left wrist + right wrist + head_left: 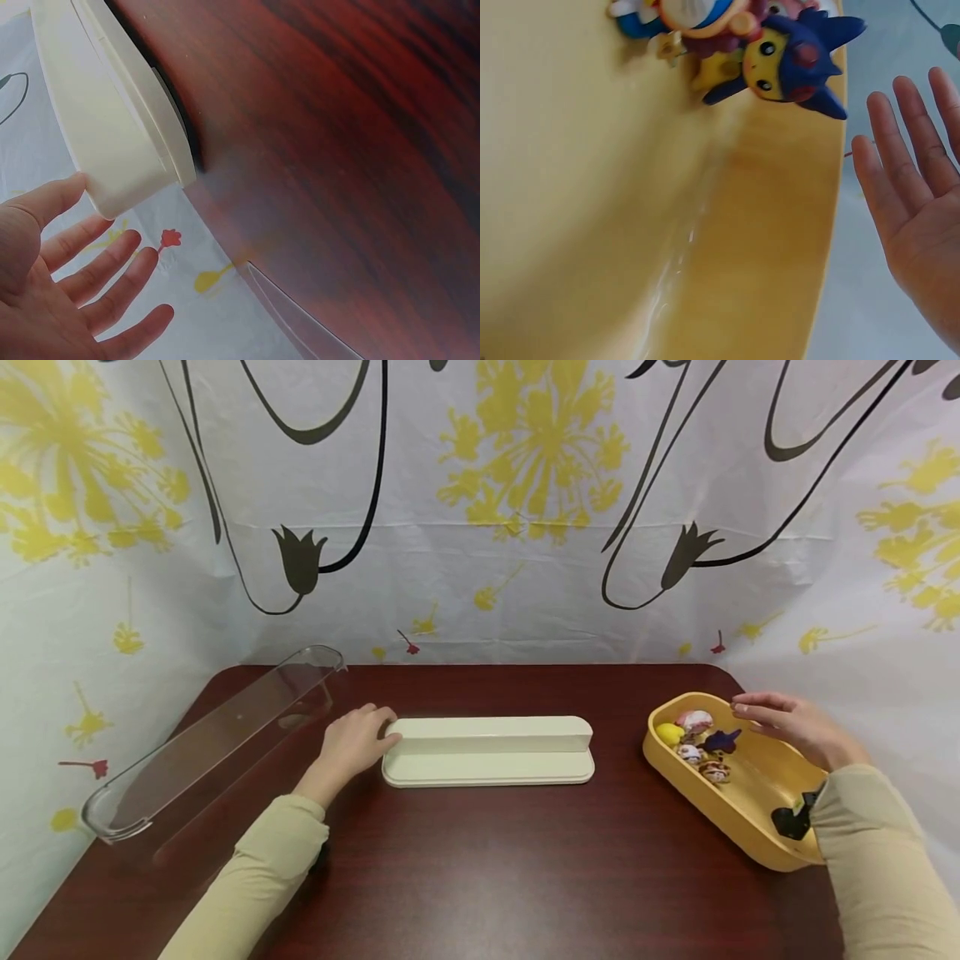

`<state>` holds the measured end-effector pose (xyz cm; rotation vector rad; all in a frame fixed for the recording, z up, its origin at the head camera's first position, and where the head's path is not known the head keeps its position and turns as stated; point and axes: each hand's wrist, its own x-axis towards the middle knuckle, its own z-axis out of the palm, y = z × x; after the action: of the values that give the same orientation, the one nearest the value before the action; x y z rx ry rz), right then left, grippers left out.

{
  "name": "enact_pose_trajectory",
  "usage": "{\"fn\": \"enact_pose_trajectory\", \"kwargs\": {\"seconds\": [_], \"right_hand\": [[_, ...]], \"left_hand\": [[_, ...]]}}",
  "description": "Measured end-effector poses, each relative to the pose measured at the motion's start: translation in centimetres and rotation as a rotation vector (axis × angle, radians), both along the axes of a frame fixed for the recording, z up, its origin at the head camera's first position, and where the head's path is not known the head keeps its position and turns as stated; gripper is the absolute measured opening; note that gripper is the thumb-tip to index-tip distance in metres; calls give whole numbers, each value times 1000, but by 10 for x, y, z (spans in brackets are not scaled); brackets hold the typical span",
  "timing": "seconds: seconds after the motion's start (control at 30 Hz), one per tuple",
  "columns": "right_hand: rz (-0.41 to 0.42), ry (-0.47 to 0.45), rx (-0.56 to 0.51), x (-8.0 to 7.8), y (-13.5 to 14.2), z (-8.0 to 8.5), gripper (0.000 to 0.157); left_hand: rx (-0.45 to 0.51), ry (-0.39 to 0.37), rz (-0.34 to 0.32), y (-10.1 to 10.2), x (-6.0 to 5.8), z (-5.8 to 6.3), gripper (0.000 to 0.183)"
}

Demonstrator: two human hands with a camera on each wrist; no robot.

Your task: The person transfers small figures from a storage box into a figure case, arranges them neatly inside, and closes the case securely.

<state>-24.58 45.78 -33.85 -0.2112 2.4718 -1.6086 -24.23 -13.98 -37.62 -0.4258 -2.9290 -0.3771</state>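
Note:
A cream two-step display stand (487, 767) lies lengthwise on the dark wooden table. My left hand (356, 742) is at its left end; in the left wrist view the thumb tip meets the stand's end (112, 150) while the other fingers spread loosely below it. To the right, my right hand (798, 727) hovers at the far rim of a yellow bin (712, 806), fingers extended and holding nothing. Several small toy figures sit in the bin, among them a blue-and-yellow one (787, 64), a yellow one (669, 733) and a black piece (791, 822).
A long clear plastic cover (225, 735) rests at the table's left side, beyond my left forearm. A patterned curtain (480, 593) hangs behind the table and along both sides.

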Motion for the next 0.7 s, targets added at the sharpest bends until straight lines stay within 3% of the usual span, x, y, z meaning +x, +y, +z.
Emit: {"fn": "enact_pose_trajectory", "kwargs": {"seconds": [0.3, 0.7], "right_hand": [[-24, -13, 1, 0, 2, -11, 28], [25, -22, -48, 1, 5, -27, 25]], "left_hand": [[-1, 8, 3, 0, -1, -1, 28], [8, 8, 5, -1, 0, -1, 28]]}}
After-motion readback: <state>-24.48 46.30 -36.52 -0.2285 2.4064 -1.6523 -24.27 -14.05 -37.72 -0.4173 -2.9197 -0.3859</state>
